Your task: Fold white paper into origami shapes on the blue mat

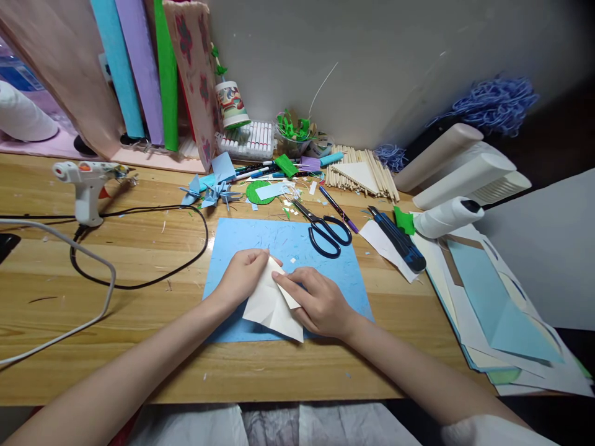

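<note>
A creased sheet of cream paper (pixel 267 303), partly folded, is held between both hands above a blue sheet (pixel 288 238) on the table. My left hand (pixel 244 272) is closed on the paper's upper left edge. On the right side, my right hand (pixel 320 300) grips the folded flap, its index finger lying along the fold and its other fingers partly hidden behind the paper. Black-handled scissors (pixel 324 229) lie partly on the blue sheet, beyond my right hand. Small paper scraps are scattered over the blue sheet.
At left stands a white glue gun (pixel 86 189) with a looped black cable (pixel 204 248). Right of the scissors lie a purple pen (pixel 339 209) and a blue utility knife (pixel 397 238). Folded blue paper shapes (pixel 216 192), wooden sticks (pixel 367 173) and a paper stack (pixel 506 303) surround the work area.
</note>
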{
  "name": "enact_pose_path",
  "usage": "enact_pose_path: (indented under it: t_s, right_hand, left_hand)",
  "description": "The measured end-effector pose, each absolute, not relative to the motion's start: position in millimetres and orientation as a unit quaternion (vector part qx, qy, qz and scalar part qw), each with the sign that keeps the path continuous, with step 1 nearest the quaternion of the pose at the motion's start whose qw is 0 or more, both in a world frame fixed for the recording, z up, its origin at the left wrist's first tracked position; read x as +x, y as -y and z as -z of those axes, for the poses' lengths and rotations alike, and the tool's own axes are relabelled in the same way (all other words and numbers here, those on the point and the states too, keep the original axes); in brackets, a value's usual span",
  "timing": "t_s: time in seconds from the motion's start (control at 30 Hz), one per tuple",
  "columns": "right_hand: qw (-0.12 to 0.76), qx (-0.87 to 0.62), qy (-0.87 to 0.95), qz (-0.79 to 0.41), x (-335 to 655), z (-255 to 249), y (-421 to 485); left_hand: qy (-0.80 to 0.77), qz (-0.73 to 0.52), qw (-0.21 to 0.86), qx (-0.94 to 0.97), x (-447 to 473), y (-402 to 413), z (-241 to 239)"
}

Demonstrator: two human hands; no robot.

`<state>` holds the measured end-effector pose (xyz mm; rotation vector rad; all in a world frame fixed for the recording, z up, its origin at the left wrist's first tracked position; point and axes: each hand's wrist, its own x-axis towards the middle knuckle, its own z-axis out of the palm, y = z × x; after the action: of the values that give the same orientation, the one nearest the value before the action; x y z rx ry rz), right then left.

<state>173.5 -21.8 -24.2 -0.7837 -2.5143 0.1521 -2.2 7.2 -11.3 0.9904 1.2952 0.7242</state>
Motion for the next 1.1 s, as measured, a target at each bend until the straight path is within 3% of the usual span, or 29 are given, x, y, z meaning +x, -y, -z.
enact_pose_path:
  t_s: [0.47,0.83,1.1]
  right_hand:
    - [0.264,-0.303,0.911,-0.094,173.9,19.6,21.5]
    - [0.361,-0.487,0.676,-0.420,178.1,18.7,5.4]
    - [0.282,-0.469,0.612,-0.571,183.4,18.7,0.1]
  left_hand:
    - [-0.575,-0.321,0.630,0.411,-3.1,-7.9,7.8]
    - [-0.565,-0.366,0.595,0.439,-8.0,-14.1,7.6]
    - [-0.455,-0.204,0.667,0.554,-12.8,-12.5,-5.3]
